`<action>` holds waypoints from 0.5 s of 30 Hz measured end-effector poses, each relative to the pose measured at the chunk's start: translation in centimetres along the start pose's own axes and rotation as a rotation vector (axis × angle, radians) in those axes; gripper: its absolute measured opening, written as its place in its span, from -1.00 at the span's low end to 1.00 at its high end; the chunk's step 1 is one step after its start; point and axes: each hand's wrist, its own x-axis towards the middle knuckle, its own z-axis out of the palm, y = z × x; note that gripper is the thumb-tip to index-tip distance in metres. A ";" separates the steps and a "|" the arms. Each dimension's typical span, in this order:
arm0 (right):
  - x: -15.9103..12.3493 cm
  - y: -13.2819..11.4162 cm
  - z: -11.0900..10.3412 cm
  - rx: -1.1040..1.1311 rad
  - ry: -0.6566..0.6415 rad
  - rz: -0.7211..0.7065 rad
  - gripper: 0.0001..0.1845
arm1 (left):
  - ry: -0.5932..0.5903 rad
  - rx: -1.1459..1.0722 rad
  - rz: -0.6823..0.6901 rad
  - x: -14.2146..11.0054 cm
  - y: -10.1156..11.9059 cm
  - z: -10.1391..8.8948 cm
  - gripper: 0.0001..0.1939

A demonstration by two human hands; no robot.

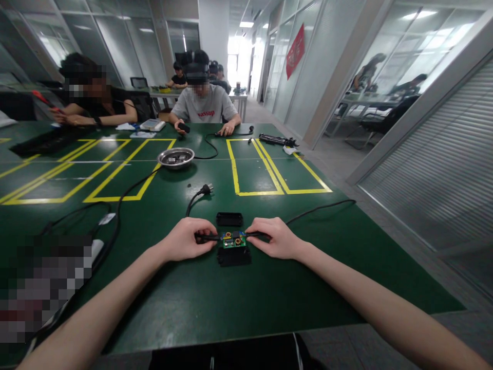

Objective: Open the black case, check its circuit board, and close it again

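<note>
Between my hands sits a small green circuit board [233, 240] with copper coils and other parts on it. My left hand [190, 238] is closed on the black cable [208, 238] at the board's left end. On the other side, my right hand [271, 237] pinches the thinner black cord [252, 234] where it meets the board. One half of a black plastic case [229, 219] lies just beyond the board. The other half [234, 257] is on the near side, partly under the board. A black power plug [207, 189] rests on the table past my left hand.
A metal bowl [176, 158] with small metal parts stands farther off on the green table [185, 308]. Yellow tape [262, 193] marks rectangles. Black cables run along the left. Across the table a person in a grey shirt [206, 105] handles a cable; another person sits at left.
</note>
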 end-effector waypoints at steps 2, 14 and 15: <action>-0.1 -0.5 -0.3 0.015 0.001 -0.035 -0.91 | -0.009 -0.004 0.046 0.0 0.7 0.2 -0.89; -0.6 -0.9 -0.3 -0.047 -0.160 -0.070 -0.89 | -0.153 0.101 0.104 -0.1 1.6 0.9 -0.82; -0.5 -0.9 -0.3 -0.060 -0.169 -0.073 -0.88 | -0.170 0.113 0.097 -0.1 1.6 0.8 -0.82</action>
